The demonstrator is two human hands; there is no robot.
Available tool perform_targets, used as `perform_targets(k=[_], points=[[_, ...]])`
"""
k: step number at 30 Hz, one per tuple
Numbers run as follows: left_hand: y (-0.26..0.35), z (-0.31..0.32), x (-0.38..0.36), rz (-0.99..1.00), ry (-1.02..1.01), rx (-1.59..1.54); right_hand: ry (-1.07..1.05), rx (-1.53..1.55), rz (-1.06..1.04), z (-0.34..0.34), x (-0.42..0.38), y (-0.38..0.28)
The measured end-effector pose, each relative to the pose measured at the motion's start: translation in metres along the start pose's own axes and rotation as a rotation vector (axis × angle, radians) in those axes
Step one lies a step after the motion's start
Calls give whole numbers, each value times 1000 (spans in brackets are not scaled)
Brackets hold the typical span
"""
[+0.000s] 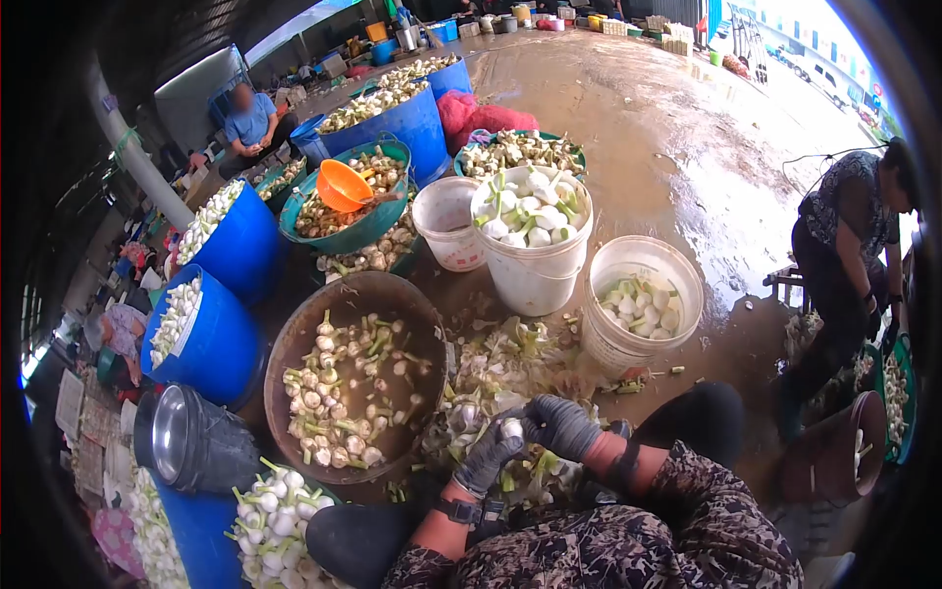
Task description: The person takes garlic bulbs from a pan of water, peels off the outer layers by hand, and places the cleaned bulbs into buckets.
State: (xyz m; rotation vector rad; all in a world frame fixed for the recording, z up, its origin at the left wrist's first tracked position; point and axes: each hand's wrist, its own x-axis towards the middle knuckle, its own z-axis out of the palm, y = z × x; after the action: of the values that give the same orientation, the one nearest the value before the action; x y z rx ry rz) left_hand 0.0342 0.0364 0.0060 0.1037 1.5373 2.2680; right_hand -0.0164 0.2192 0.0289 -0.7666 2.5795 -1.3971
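Note:
In grey gloves, both my hands meet over a heap of garlic peelings (515, 358). A white garlic bulb (511, 428) shows between them, gripped by the fingers of my left hand (488, 459). My right hand (563, 428) is closed right beside the bulb; what its fingertips pinch is hidden. To the left stands a wide brown basin (439, 339) of garlic bulbs in murky water. Ahead to the right, a white bucket (643, 347) is partly filled with peeled garlic.
A fuller white bucket (535, 280) of garlic and a smaller pail (453, 240) stand ahead. An orange bowl (343, 185) sits on a green tub (339, 240). Blue barrels (231, 240) line the left. One person (852, 236) bends at right; another (253, 126) sits far left.

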Motion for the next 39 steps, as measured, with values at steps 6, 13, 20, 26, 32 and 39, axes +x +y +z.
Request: perform_targets(k=[6,13,20,26,32,39], points=[[-14,-6,9,284,40,599,-16,563,388,32,11,55],[-7,-15,11,266,105,451,-278,656,475,-6,8,15],[13,-5,6,-312,199,116,36,-161,-135,5,2,10],[-2,-5,14,100,203,695,69,43,151,16,10,34],[-1,-2,12,194,164,735,-56,200,365,8,14,35],[-3,-5,16,173,105,631,-180,81,292,-6,14,37]])
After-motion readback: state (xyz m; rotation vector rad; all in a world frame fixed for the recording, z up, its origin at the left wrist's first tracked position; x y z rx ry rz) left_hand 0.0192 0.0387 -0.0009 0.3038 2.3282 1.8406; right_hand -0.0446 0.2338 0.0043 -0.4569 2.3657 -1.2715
